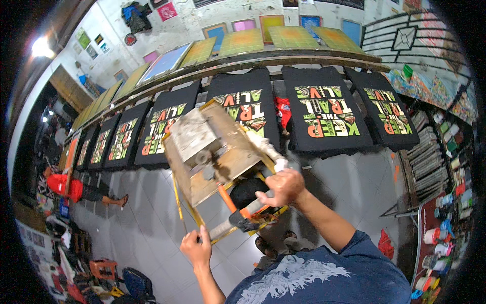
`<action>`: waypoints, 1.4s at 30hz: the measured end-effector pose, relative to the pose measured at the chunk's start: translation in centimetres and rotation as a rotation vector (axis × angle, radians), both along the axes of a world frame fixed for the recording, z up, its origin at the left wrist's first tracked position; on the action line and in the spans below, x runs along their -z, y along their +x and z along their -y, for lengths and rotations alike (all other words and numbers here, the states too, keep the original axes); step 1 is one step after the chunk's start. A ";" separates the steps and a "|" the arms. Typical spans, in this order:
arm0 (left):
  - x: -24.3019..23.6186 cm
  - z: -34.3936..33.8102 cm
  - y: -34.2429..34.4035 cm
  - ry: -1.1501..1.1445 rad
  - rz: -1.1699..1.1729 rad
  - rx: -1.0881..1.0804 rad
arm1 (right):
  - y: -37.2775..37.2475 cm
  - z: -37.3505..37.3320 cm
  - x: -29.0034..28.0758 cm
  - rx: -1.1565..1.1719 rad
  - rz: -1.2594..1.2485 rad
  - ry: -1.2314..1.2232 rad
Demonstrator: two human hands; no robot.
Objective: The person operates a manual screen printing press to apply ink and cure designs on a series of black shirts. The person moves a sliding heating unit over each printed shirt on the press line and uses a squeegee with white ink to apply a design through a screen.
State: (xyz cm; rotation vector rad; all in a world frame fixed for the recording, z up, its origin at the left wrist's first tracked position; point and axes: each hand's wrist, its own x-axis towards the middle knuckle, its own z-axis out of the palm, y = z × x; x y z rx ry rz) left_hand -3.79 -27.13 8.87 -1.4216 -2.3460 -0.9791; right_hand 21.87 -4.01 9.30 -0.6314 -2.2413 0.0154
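In front of me is a yellow-framed rig (pixel 185 202) with a worn board (pixel 230 142) on top and a pale metal box (pixel 195 137) fixed to it. Its crossbar (pixel 220 230) has grey grips. My left hand (pixel 196 247) is wrapped round the left end of this handlebar, thumb up. At the right end, my right hand (pixel 284 187) grips the bar with closed fingers. An orange bar (pixel 226 197) and a dark round part (pixel 248 193) sit between my hands. The rig's far edge overlaps a black printed T-shirt (pixel 260 101) on the bench.
More black T-shirts (pixel 326 109) with colourful lettering lie along the curved bench. Printing screens (pixel 240 40) lean behind them. Ink tubs (pixel 433 235) crowd a shelf on the right. A person in red (pixel 66 186) sits at far left, leg stretched out, near an orange stool (pixel 104 268).
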 end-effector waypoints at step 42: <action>1.8 -7.6 -20.6 0.286 0.023 0.393 | -12.7 8.9 0.2 0.446 0.000 -0.013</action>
